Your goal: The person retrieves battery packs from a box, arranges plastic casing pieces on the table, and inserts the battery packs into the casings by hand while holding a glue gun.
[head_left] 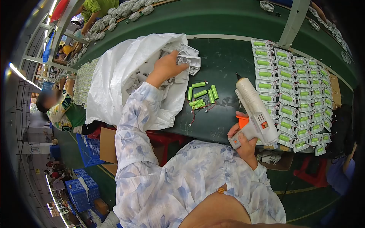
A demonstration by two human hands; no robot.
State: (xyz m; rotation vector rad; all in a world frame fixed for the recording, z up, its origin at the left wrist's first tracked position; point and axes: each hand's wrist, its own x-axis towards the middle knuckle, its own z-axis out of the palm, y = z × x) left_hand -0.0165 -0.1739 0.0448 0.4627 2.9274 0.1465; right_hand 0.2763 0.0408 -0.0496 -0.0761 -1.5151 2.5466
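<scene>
My right hand point(245, 146) is wrapped round the grip of a white hot glue gun point(256, 110) with an orange trigger, its dark nozzle pointing away from me over the table. At the mouth of a white woven sack point(114, 79), my left hand point(167, 68) has its fingers closed on a white plastic housing point(192, 60). More white plastic parts fill the sack below that hand. Between my hands lie several green battery cells point(199, 93), some with thin red and black wires.
On the right, rows of white housings with green batteries point(287, 97) cover the tabletop. A green conveyor belt point(220, 22) runs beyond a pale rail, with a metal post point(294, 22) beside it. Other people sit at the left, near blue crates point(78, 193).
</scene>
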